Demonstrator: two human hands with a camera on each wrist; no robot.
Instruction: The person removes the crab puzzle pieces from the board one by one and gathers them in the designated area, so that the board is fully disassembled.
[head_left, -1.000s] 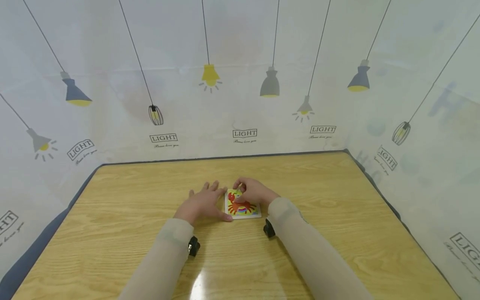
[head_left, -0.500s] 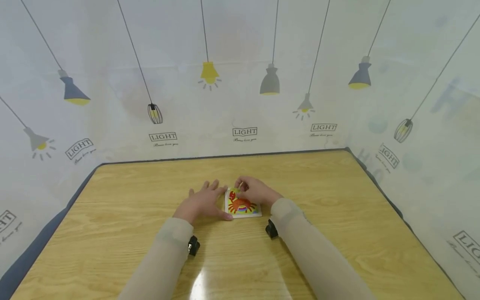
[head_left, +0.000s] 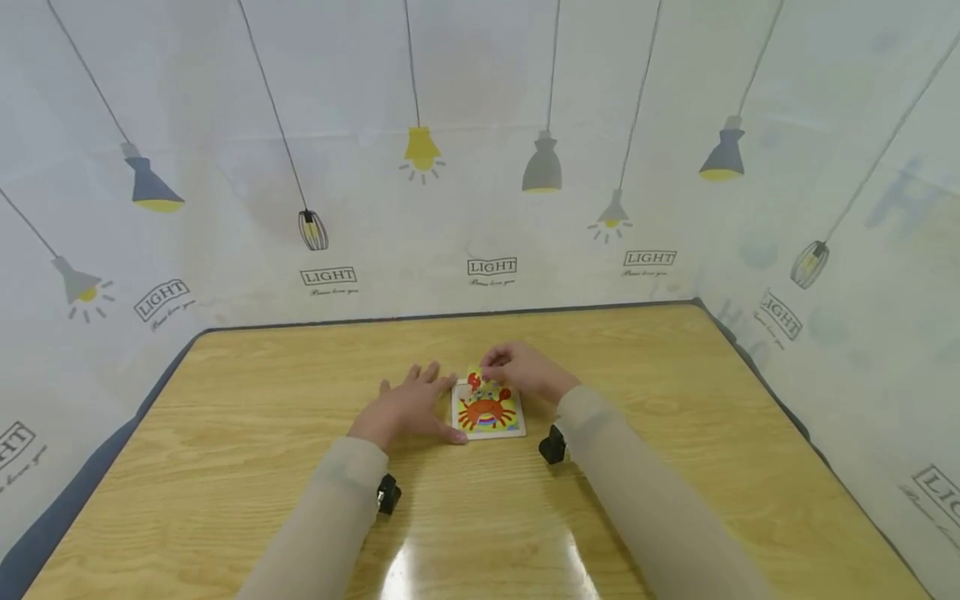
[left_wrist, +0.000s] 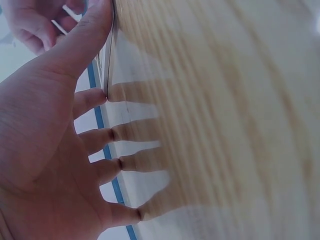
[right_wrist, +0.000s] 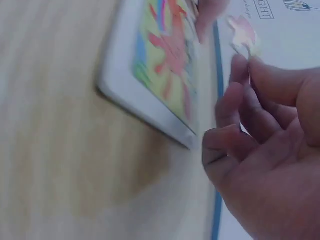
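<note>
**Braced at nine o'clock, pinched near eleven**

The flat, square, white-bordered crab-picture board lies on the wood-grain table. At its nine o'clock, the left hand spreads its fingers wide, grasping nothing; thumb and forefinger frame that edge, probably to stop sliding. From one o'clock, the right hand pinches a thin yellow piece with a red claw between thumb and fingertip, seemingly to leave its picture uncovered.
</note>
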